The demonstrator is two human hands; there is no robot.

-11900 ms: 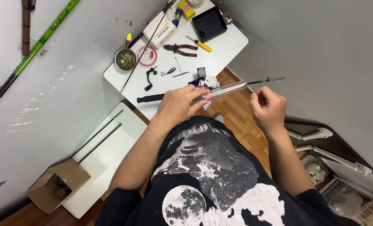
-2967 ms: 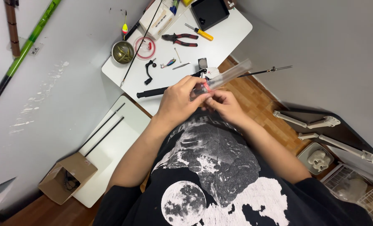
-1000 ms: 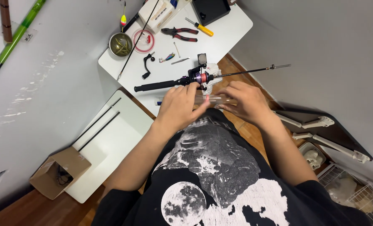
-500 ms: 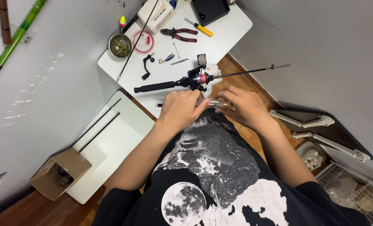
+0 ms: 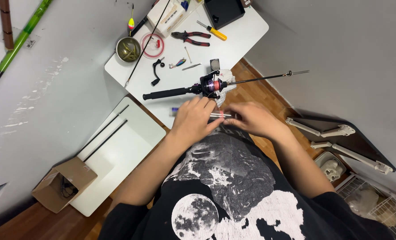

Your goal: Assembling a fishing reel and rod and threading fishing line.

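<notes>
A black fishing rod [image 5: 171, 93] with a spinning reel [image 5: 210, 83] lies across the white table [image 5: 242, 40], its thin tip reaching out past the right edge. Just in front of it my left hand [image 5: 194, 119] and my right hand [image 5: 252, 119] meet over a clear plastic tube with a red band [image 5: 220, 115]. Both hands pinch this tube close to my chest, above the table's near edge. What the tube contains is hidden by my fingers.
Farther back on the table lie red-handled pliers [image 5: 191, 37], a yellow-handled tool [image 5: 212, 30], a metal bowl [image 5: 128, 49], a red line coil [image 5: 152, 45], a black crank handle [image 5: 156, 72] and a black box [image 5: 224, 11]. A lower white board with two rod sections [image 5: 104, 138] and a cardboard box [image 5: 64, 183] sit left.
The rod has been laid flat on the table and both hands have left it. The hands have drawn together near my chest around the clear tube.
</notes>
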